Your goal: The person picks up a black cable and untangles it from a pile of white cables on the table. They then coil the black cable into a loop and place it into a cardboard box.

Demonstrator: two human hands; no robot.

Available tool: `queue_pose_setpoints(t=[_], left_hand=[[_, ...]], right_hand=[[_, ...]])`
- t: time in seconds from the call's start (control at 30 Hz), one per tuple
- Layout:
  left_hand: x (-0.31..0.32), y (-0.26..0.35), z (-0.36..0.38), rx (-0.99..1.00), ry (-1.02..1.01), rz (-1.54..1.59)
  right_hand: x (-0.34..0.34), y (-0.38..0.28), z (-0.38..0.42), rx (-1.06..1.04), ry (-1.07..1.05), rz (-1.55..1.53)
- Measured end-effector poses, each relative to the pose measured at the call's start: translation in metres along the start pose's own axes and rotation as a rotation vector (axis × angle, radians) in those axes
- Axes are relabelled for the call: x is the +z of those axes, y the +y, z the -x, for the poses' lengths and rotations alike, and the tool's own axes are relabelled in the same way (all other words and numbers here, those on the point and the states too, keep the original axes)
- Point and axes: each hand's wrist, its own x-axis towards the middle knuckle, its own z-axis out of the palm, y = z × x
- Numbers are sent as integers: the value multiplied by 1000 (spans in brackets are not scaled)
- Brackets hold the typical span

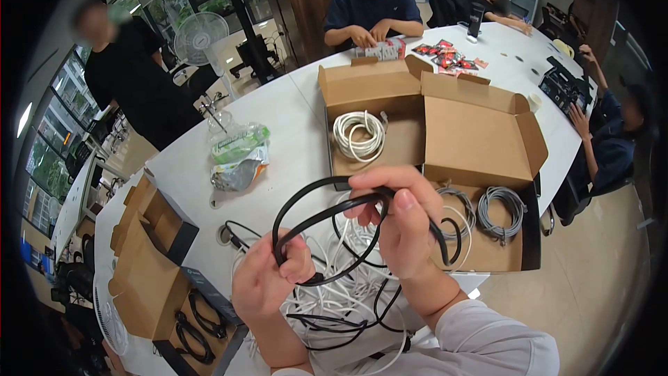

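left hand and right hand hold a looped black cable above white cables

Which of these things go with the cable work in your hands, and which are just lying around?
Seemingly part of the work:
- black cable, in the left hand and right hand
- tangled white cables
- white coil and grey coil, each in an open box

Probably just lying about:
- green packet
- silver packet
- red packets
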Motion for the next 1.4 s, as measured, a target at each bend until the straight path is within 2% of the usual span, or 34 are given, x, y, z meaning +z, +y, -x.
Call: queue_pose_setpoints(t=[0.23, 0.3, 0.37, 0.47, 0.6, 0.77, 0.87, 0.97, 1.0, 1.1, 1.13, 1.2, 1.23, 1.33, 1.4], left_hand=[[8, 1, -1, 43, -14, -97], [9, 1, 0, 45, 50, -74], [8, 2, 0, 44, 76, -16], [11, 1, -1, 2, 50, 1], [11, -1, 1, -19, 7, 18], [10, -1, 8, 50, 18, -5], [11, 1, 16, 23, -49, 170], [14, 3, 18, -29, -130, 98], [20, -2, 19, -11, -67, 128], [27, 1, 19, -94, -38, -84], [28, 2, 19, -166, -15, -57], [36, 4, 17, -260, -27, -230], [38, 5, 15, -307, -32, -317], [24, -1, 13, -381, -267, -426], [21, -2, 16, -379, -327, -409]], right_hand=[[1, -6, -7, -21, 39, 200], [3, -8, -9, -62, 36, 210], [-1, -11, -7, 20, 1, 165], [-1, -7, -4, 2, 18, 83], [0, -2, -5, 118, 108, -161], [4, 2, -8, 143, 134, -185], [5, 0, -9, 180, 184, -206], [-2, 1, -10, 140, 204, -164], [-3, 1, -10, 130, 223, -155], [-6, -3, -12, 122, 289, -171], [-8, -3, -12, 117, 307, -193], [-15, -2, -9, 77, 300, -254], [-17, 1, -9, 36, 369, -254], [-25, 1, -14, -59, 543, -265], [-30, -1, -13, -31, 498, -324]])
